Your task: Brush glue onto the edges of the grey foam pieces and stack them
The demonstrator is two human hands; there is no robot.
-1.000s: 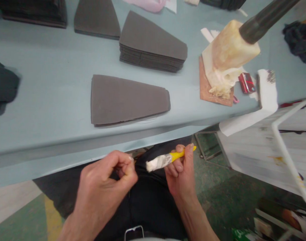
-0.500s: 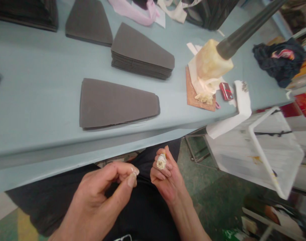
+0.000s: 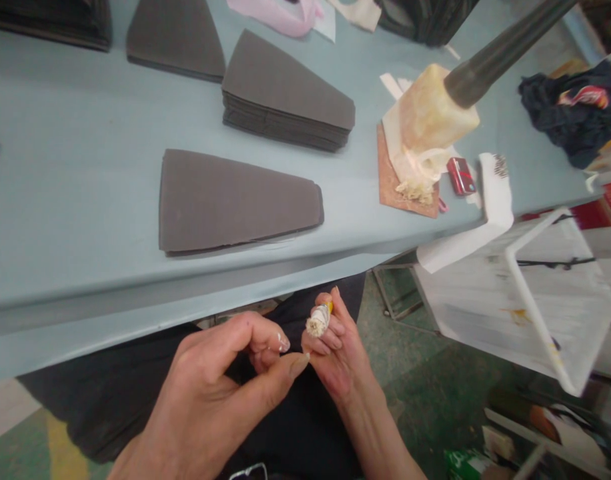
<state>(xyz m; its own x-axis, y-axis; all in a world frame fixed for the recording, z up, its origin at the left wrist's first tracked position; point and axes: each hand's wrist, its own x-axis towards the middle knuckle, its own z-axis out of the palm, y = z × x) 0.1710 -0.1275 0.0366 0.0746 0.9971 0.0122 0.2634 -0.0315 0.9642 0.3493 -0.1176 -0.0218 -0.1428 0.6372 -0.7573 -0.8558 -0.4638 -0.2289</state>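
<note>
My right hand [image 3: 338, 353] is closed around a short brush [image 3: 318, 321] wrapped in white, with a pale, crusted bristle end and a bit of yellow handle showing. Just left of it is my left hand [image 3: 220, 387], thumb stretched out and apart from the curled forefinger, nothing between them. White residue sticks to its fingertips. Both hands are in front of the table edge, above dark clothing. Nearest on the table lies a small stack of dark grey tapered panels [image 3: 240, 200]. A thicker stack of similar panels [image 3: 290, 90] sits behind it.
On the right of the blue-green table [image 3: 85, 167], a yellowed block-shaped container [image 3: 430, 110] with a dark tube stands on a brown board [image 3: 385, 180]. A red box [image 3: 460, 177] is beside it. Below the table's right end is a white plastic bin [image 3: 560, 293].
My left thumb has parted from the forefinger and stretched right, toward the right hand. The brush end has tilted slightly left. The view has shifted a little.
</note>
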